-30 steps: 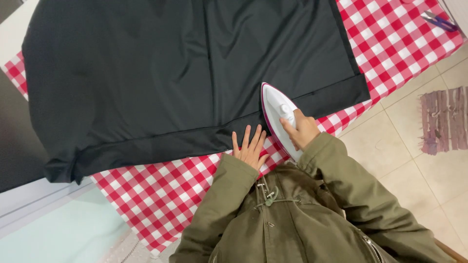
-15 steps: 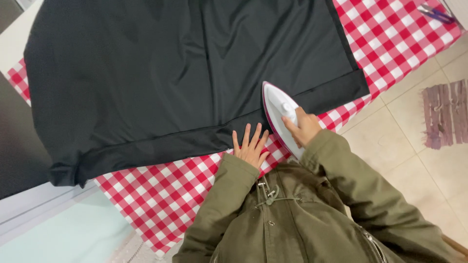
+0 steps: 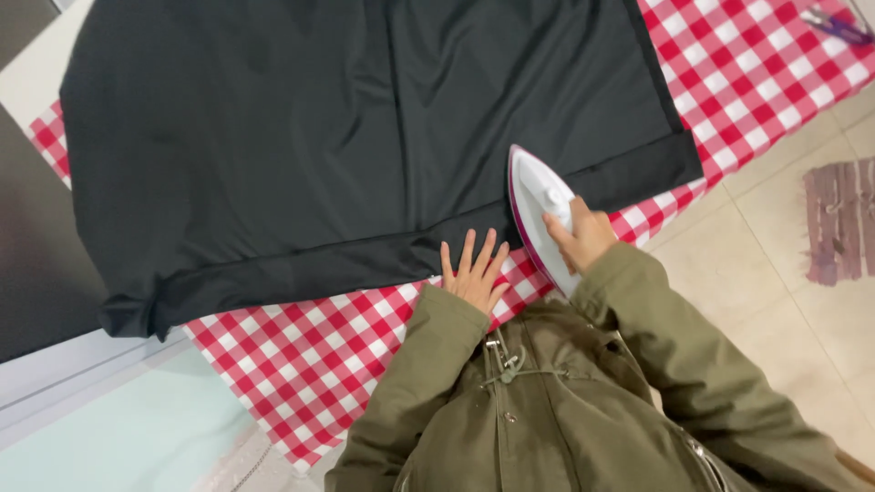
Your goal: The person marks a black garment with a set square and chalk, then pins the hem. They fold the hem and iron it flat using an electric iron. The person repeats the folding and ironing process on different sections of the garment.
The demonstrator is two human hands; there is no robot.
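Right hand (image 3: 583, 239): clamped around the handle of the white and magenta iron (image 3: 538, 211), in the same grip as a second ago.
Left hand (image 3: 474, 271): flat, fingers spread, holding nothing, pressing at the hem of the black garment (image 3: 346, 137).
Change: almost none; the iron sits at the same spot on the lower hem, so this stretch is getting a lingering press.
Garment: spread over the red checked cloth (image 3: 310, 355).
Far corner: purple-handled scissors (image 3: 834, 25).

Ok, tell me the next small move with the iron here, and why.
Probably glide the iron forward along the hem of the black fabric. The right hand grips it with its tip just on the cloth's lower edge, while the left hand lies flat, pinning that edge to the checked cover.
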